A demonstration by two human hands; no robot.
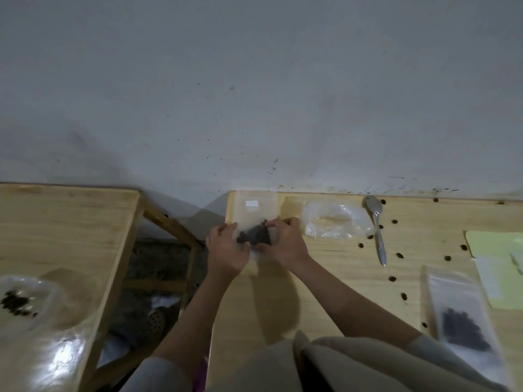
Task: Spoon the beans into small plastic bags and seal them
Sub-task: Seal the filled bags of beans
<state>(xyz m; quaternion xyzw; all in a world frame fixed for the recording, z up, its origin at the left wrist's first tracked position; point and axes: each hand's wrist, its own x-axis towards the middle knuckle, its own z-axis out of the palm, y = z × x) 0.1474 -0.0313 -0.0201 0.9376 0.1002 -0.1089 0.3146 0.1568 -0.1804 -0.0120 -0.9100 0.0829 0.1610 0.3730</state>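
Right of the hands on the wooden bench (334, 278): crumpled clear bag (335, 222) near the back edge, metal spoon (377, 227) beside it, loose beans (399, 255) scattered about, a filled flat bag (464, 329) and pale green sheet (498, 261) at the right edge. Left hand (226, 250) and right hand (285, 244) both pinch a small clear bag (254, 219) of dark beans at the bench's back-left corner, fingers curled on the film. A gap separates a second wooden table (70, 227), carrying another glossy bag (31, 304); bench front-centre is bare.
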